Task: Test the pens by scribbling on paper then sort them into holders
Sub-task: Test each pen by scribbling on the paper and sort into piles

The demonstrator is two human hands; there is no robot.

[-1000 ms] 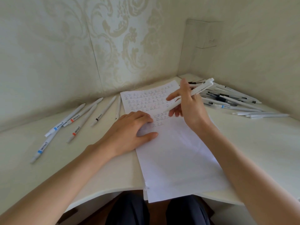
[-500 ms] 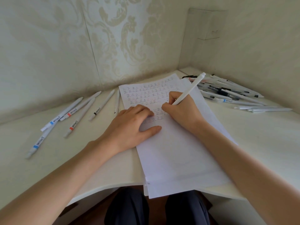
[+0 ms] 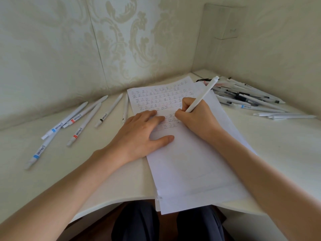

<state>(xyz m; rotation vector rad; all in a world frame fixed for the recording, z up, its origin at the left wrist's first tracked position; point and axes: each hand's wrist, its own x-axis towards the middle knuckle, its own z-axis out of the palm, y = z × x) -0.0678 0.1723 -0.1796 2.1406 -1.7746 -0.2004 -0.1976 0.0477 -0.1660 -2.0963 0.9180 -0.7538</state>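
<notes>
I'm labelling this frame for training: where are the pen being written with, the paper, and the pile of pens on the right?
pen (image 3: 202,94): head view, middle of its white barrel.
paper (image 3: 191,171): head view, blank lower half.
pile of pens (image 3: 243,97): head view, dark pen mid-pile.

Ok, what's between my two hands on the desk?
Only the paper: in the head view, a narrow strip of it with handwritten marks shows between the left hand, resting flat, and the right hand gripping the pen.
</notes>
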